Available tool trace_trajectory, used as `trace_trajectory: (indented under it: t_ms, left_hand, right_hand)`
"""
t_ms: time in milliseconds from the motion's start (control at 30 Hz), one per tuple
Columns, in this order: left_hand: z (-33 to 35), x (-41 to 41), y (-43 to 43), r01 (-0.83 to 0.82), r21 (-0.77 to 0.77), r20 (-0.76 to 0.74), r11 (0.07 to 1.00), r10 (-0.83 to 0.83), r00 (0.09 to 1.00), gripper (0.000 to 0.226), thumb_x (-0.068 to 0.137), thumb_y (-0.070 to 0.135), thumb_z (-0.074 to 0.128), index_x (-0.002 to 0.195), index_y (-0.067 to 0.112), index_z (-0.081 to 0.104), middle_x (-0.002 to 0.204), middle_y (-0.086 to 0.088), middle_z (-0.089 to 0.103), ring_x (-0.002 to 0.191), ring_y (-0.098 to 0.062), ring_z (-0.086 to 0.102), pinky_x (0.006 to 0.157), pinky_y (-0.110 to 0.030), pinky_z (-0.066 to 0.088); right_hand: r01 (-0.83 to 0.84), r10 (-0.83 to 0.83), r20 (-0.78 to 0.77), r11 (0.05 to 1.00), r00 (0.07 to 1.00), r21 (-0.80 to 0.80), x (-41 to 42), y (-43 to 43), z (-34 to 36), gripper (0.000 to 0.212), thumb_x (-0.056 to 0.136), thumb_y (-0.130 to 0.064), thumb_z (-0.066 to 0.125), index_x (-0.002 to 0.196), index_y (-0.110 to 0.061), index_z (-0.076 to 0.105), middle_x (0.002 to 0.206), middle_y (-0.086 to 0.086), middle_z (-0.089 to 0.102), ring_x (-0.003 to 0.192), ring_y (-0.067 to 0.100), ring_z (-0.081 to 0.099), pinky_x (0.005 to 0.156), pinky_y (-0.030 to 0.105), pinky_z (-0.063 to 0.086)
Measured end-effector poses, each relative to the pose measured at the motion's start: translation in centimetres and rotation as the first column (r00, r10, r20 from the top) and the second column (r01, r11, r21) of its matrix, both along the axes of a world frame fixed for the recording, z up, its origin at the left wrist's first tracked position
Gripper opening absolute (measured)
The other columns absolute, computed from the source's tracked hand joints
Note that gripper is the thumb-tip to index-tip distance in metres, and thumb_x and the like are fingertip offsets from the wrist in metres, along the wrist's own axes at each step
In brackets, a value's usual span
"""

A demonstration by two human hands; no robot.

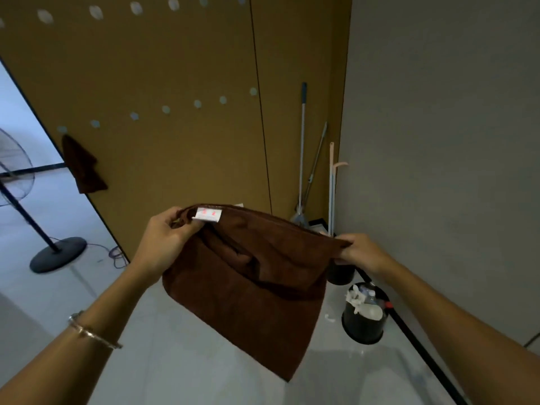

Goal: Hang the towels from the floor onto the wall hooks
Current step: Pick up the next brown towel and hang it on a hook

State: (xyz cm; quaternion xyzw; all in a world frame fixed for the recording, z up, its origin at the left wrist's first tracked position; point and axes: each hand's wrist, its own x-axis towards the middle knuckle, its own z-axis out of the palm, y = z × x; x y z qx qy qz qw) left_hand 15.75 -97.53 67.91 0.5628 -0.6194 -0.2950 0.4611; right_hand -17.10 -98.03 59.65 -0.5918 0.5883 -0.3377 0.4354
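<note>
I hold a brown towel [248, 290] spread in front of me above the floor. My left hand [163, 241] pinches its upper left corner beside a white label [208, 215]. My right hand [358, 250] pinches the upper right corner. The towel hangs folded, with its lower corner pointing down. Two rows of round pale wall hooks [166, 109] run across the ochre wall panel. A second brown towel [83, 166] hangs from the leftmost hook of the lower row.
Mops and brooms [302, 159] lean in the corner where the ochre panel meets the grey wall. A black bin [363, 317] with rubbish stands on the floor at the right. A standing fan [38, 223] and a loose cable are at the left.
</note>
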Motion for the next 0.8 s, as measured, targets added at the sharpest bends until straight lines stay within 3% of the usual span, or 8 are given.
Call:
trace_trajectory:
  t_ms: [100, 267, 433, 533, 567, 633, 700, 800]
  left_hand:
    - [-4.2, 4.8, -1.5, -0.125, 0.137, -0.072, 0.983, 0.136, 0.988, 0.018, 0.085, 0.029, 0.065, 0.099, 0.018, 0.065, 0.091, 0.0, 0.065, 0.084, -0.021, 0.062, 0.074, -0.031, 0.048]
    - [-9.1, 8.4, -2.8, -0.196, 0.19, -0.19, 0.962, 0.232, 0.954, 0.013, 0.089, 0.023, 0.061, 0.101, 0.02, 0.064, 0.088, 0.002, 0.066, 0.082, -0.016, 0.061, 0.066, -0.026, 0.046]
    - [-13.7, 10.3, -5.8, -0.009, 0.452, 0.076, 0.892, -0.028, 0.997, 0.013, 0.095, 0.027, 0.052, 0.095, 0.026, 0.065, 0.094, 0.001, 0.07, 0.089, -0.018, 0.065, 0.076, -0.028, 0.05]
    - [-14.9, 11.2, -7.8, 0.0, 0.673, 0.453, 0.74, -0.412, 0.79, 0.011, 0.094, 0.032, 0.05, 0.101, 0.03, 0.058, 0.111, 0.001, 0.064, 0.101, -0.016, 0.061, 0.079, -0.022, 0.045]
    - [-14.5, 10.9, -8.7, -0.003, 0.673, 0.5, 0.739, -0.452, 0.739, 0.021, 0.094, 0.034, 0.051, 0.114, 0.032, 0.054, 0.123, 0.001, 0.059, 0.107, -0.015, 0.058, 0.084, -0.021, 0.043]
    - [-13.0, 9.7, -10.7, 0.033, 0.559, 0.426, 0.828, -0.321, 0.846, 0.053, 0.09, 0.042, 0.058, 0.138, 0.032, 0.038, 0.134, 0.004, 0.048, 0.115, -0.011, 0.051, 0.089, -0.02, 0.039]
    - [-9.6, 7.4, -12.6, 0.085, 0.322, 0.31, 0.943, -0.19, 0.932, 0.072, 0.081, 0.049, 0.064, 0.144, 0.036, 0.029, 0.135, 0.013, 0.042, 0.118, -0.004, 0.044, 0.093, -0.021, 0.037]
    - [-4.9, 3.9, -15.4, 0.192, 0.077, 0.354, 0.978, -0.207, 0.912, 0.083, 0.074, 0.051, 0.071, 0.143, 0.041, 0.025, 0.128, 0.025, 0.036, 0.119, 0.005, 0.036, 0.096, -0.017, 0.032]
  right_hand:
    - [-0.04, 0.041, 0.058, 0.999, 0.997, -0.025, 1.2, -2.7, 3.5, 0.009, 0.085, -0.003, 0.065, 0.092, 0.0, 0.069, 0.09, 0.013, 0.07, 0.087, 0.023, 0.067, 0.085, 0.033, 0.055]
    - [-0.007, 0.028, 0.228, 0.996, 0.973, -0.093, 4.5, -6.1, 6.2, 0.014, 0.092, -0.004, 0.054, 0.092, -0.007, 0.067, 0.086, 0.006, 0.069, 0.079, 0.017, 0.067, 0.064, 0.023, 0.053]
    - [0.077, -0.026, 0.254, 0.979, 0.967, -0.191, 9.9, -10.8, 7.6, 0.02, 0.094, -0.023, 0.055, 0.077, -0.024, 0.066, 0.083, 0.001, 0.064, 0.08, 0.017, 0.061, 0.077, 0.033, 0.047]
    - [-0.064, 0.078, 0.034, 0.952, 0.996, -0.301, 12.8, -12.9, 8.1, 0.022, 0.097, -0.03, 0.05, 0.078, -0.026, 0.062, 0.079, -0.007, 0.061, 0.071, 0.004, 0.059, 0.068, 0.02, 0.046]
    - [-0.137, 0.13, -0.042, 0.934, 0.991, -0.33, 13.7, -13.6, 8.0, 0.023, 0.098, -0.03, 0.048, 0.079, -0.027, 0.06, 0.077, -0.009, 0.058, 0.068, -0.003, 0.057, 0.064, 0.016, 0.043]
    - [-0.311, 0.269, -0.169, 0.895, 0.948, -0.319, 15.6, -15.1, 7.3, 0.023, 0.099, -0.028, 0.047, 0.078, -0.028, 0.057, 0.076, -0.012, 0.055, 0.066, -0.008, 0.053, 0.062, 0.012, 0.038]
    - [-0.462, 0.399, -0.276, 0.859, 0.875, -0.222, 17.4, -17.2, 6.0, 0.02, 0.099, -0.028, 0.047, 0.086, -0.022, 0.061, 0.082, -0.007, 0.059, 0.075, -0.002, 0.056, 0.066, 0.016, 0.04]
    - [-0.628, 0.548, -0.405, 0.774, 0.732, -0.088, 19.6, -20.6, 4.9, 0.02, 0.097, -0.031, 0.05, 0.092, -0.018, 0.063, 0.086, 0.001, 0.063, 0.079, 0.014, 0.059, 0.069, 0.03, 0.043]
